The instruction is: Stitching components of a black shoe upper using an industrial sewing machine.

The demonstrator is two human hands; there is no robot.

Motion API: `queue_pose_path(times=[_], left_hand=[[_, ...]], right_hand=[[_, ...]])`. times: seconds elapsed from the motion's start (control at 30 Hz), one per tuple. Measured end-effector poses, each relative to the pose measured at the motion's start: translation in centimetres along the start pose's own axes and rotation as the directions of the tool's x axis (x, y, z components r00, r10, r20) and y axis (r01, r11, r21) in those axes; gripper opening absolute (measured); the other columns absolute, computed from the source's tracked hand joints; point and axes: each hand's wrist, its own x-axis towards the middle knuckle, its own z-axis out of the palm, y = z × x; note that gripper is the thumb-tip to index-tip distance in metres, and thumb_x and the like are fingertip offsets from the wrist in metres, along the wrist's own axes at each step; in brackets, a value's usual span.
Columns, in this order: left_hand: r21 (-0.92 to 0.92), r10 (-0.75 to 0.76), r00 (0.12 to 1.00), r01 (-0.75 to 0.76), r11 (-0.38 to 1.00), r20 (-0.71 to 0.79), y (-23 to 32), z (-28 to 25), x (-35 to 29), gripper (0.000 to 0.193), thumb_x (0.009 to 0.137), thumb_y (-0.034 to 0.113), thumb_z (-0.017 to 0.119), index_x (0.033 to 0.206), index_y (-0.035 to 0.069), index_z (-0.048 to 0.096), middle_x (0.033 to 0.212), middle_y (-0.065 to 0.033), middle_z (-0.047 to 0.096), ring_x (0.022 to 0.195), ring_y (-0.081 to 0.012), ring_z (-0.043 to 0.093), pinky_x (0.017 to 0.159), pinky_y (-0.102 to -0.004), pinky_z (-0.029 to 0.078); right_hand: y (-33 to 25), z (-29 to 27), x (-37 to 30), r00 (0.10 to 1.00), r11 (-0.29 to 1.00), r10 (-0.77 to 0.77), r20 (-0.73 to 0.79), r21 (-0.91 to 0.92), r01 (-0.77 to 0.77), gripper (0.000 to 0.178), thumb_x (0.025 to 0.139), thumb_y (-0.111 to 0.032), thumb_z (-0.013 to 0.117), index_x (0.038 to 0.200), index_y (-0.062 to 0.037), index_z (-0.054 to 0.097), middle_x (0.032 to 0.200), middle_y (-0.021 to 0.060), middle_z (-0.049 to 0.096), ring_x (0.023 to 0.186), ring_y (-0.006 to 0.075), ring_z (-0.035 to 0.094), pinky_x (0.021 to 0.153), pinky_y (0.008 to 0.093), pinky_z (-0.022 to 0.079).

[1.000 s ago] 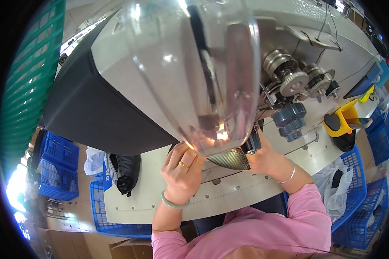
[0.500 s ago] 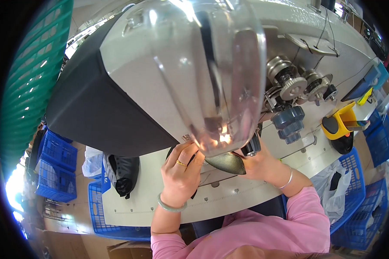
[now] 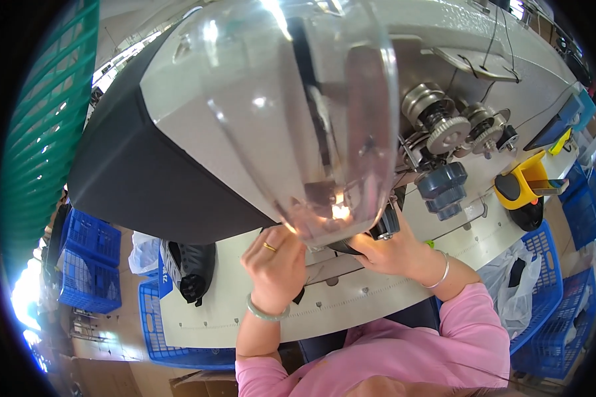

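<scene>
My left hand (image 3: 275,268), with a gold ring and a pale green bangle, is closed in front of a sewing machine (image 3: 205,152). Its fingertips pass behind the clear plastic guard (image 3: 334,132), so what they grip is hidden. Right of it, my right hand (image 3: 387,251) pinches a dark mesh fabric piece (image 3: 343,247), like part of a shoe; only a small edge shows below the guard. A lamp glows through the guard near the needle area. Under my left wrist a small black tip pokes out, too little to identify.
A black shoe (image 3: 196,270) stands on the left of the pale table (image 3: 228,314). Tension dials (image 3: 447,135) and a dark knob (image 3: 442,188) jut from the machine. A yellow tape dispenser (image 3: 528,182) sits at the right. Blue crates (image 3: 89,284) and a green basket (image 3: 56,126) surround the station.
The mesh piece, broadly visible between my hands before, now shows only a narrow dark edge. My right hand has shifted slightly left and its fingers have turned inward.
</scene>
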Motion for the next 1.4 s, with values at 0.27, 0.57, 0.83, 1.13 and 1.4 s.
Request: queue_pose_path(times=[0.27, 0.57, 0.83, 1.13, 1.4], left_hand=[[-0.052, -0.112, 0.983, 0.105, 0.993, -0.145, 0.0, 1.4, -0.4, 0.018, 0.078, 0.001, 0.075, 0.097, -0.001, 0.074, 0.079, -0.0125, 0.070, 0.067, -0.0206, 0.065, 0.064, -0.0270, 0.049], [0.113, 0.043, 0.999, -0.043, 0.993, 0.008, 1.2, 0.3, 0.0, 0.026, 0.063, -0.002, 0.073, 0.089, 0.002, 0.072, 0.094, -0.0066, 0.067, 0.086, -0.0258, 0.066, 0.075, -0.0363, 0.052], [0.114, 0.076, 0.997, -0.079, 0.990, 0.033, 1.5, 0.1, 0.0, 0.025, 0.066, -0.005, 0.074, 0.091, 0.003, 0.073, 0.095, -0.0072, 0.067, 0.090, -0.0273, 0.068, 0.076, -0.0355, 0.055], [0.102, 0.104, 0.992, -0.111, 0.989, 0.070, 0.9, -0.2, 0.1, 0.025, 0.070, -0.004, 0.074, 0.094, 0.003, 0.073, 0.100, -0.0077, 0.067, 0.091, -0.0278, 0.069, 0.075, -0.0345, 0.056], [0.083, 0.103, 0.984, -0.116, 0.990, 0.144, 1.0, -1.0, 0.4, 0.028, 0.070, -0.005, 0.073, 0.096, 0.005, 0.073, 0.102, -0.0068, 0.066, 0.087, -0.0259, 0.068, 0.073, -0.0329, 0.056]], right_hand=[[-0.1, -0.5, 0.8, 0.999, 0.999, -0.039, -0.015, -0.002, 0.038, 0.025, 0.065, -0.014, 0.076, 0.089, -0.0120, 0.070, 0.103, 0.0011, 0.060, 0.092, 0.0229, 0.060, 0.074, 0.0388, 0.047], [0.3, -1.9, 0.7, 0.997, 1.000, -0.018, 0.077, 0.009, 0.017, 0.042, 0.061, -0.012, 0.071, 0.103, -0.0109, 0.068, 0.114, 0.0023, 0.061, 0.095, 0.0237, 0.060, 0.073, 0.0400, 0.049], [0.3, -1.7, 0.2, 1.000, 1.000, -0.016, 0.025, 0.011, 0.015, 0.038, 0.060, -0.011, 0.070, 0.097, -0.0127, 0.069, 0.114, 0.0024, 0.061, 0.094, 0.0240, 0.060, 0.073, 0.0399, 0.049], [-0.2, -1.0, -0.1, 1.000, 0.999, -0.030, 0.000, -0.043, 0.030, 0.040, 0.060, -0.012, 0.072, 0.099, -0.0176, 0.070, 0.105, 0.0034, 0.058, 0.096, 0.0254, 0.058, 0.079, 0.0429, 0.048], [-0.7, -1.2, 0.5, 0.999, 0.997, 0.023, -0.032, 0.075, -0.021, 0.040, 0.059, -0.007, 0.070, 0.097, -0.0159, 0.068, 0.101, 0.0050, 0.057, 0.087, 0.0253, 0.058, 0.072, 0.0411, 0.047]])
